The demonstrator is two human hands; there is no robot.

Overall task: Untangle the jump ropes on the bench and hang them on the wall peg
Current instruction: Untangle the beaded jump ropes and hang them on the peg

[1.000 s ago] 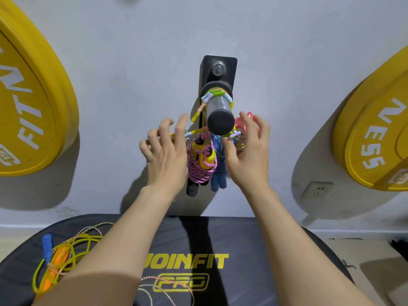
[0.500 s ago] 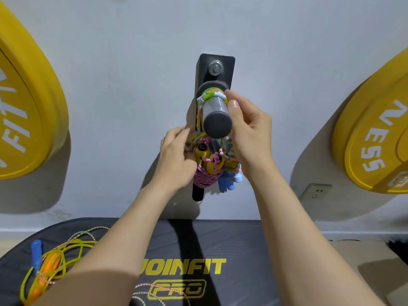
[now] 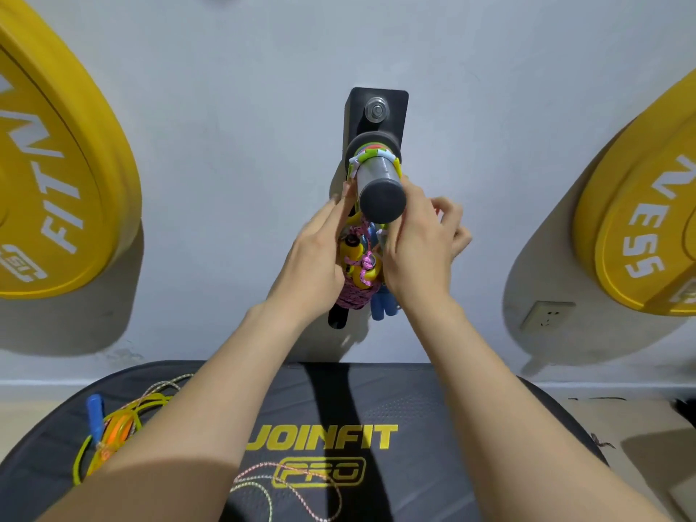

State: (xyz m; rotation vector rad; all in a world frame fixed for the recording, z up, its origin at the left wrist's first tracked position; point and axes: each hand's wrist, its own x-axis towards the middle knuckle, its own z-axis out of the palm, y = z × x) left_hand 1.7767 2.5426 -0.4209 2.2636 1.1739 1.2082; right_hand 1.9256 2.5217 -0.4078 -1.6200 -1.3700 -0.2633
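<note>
A grey wall peg (image 3: 380,186) with a black end cap juts from a black bracket on the wall. A beaded rope (image 3: 371,157) loops over it, and a bundle of hung ropes (image 3: 357,276) with pink cord, yellow handles and blue handles dangles below. My left hand (image 3: 318,254) presses on the bundle's left side, fingers reaching up beside the peg. Under the cap, my right hand (image 3: 422,246) has its fingers curled at the ropes. On the black bench (image 3: 414,416), a tangle of yellow rope (image 3: 113,431) with a blue handle lies left, and a thin speckled cord (image 3: 286,484) near the front.
Two big yellow weight plates hang on the wall, one at left (image 3: 56,190) and one at right (image 3: 647,205). A wall socket (image 3: 548,314) sits low on the right. Pale floor shows beside the bench on both sides.
My hands went from spread open beside the bundle to closing in on it. My right hand rose to the peg, then dropped below its cap. The camera moved closer.
</note>
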